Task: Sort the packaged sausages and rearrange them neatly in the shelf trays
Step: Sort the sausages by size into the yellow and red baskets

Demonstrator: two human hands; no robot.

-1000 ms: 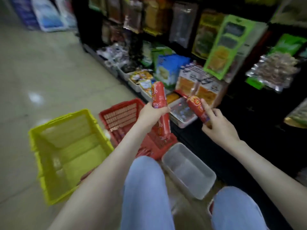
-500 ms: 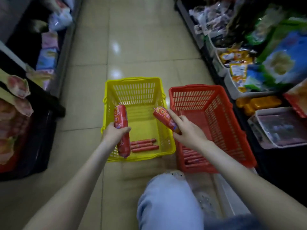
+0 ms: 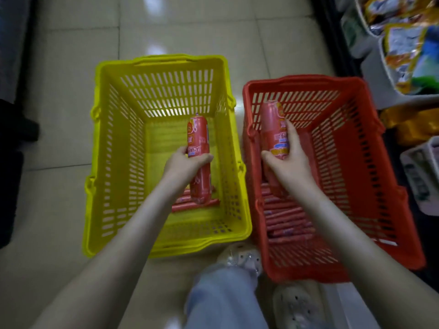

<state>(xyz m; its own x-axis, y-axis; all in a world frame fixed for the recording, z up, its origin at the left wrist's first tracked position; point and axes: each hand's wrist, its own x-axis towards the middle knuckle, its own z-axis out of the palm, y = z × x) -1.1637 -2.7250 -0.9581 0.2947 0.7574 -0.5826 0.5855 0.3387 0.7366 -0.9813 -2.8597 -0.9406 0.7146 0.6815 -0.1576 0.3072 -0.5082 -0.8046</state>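
Observation:
My left hand [image 3: 185, 163] grips a thick red packaged sausage [image 3: 199, 138] and holds it lengthwise inside the yellow basket [image 3: 114, 143]. A few thin red sausages [image 3: 209, 204] lie on that basket's floor beneath it. My right hand [image 3: 288, 160] grips a second thick red sausage [image 3: 273, 129] over the near-left part of the red basket [image 3: 370, 167]. Several thin red sausages [image 3: 285, 219] are piled on the red basket's floor.
Both baskets stand side by side on the tiled aisle floor [image 3: 59, 67]. Grey shelf trays [image 3: 375, 67] with colourful snack packets line the right edge. A dark shelf unit [image 3: 11, 138] runs along the left. My knee [image 3: 221, 298] and shoes [image 3: 240, 257] sit below the baskets.
My view swung from the shelf down onto the baskets. Both hands carried their thick sausages downward, the left into the yellow basket, the right over the red one.

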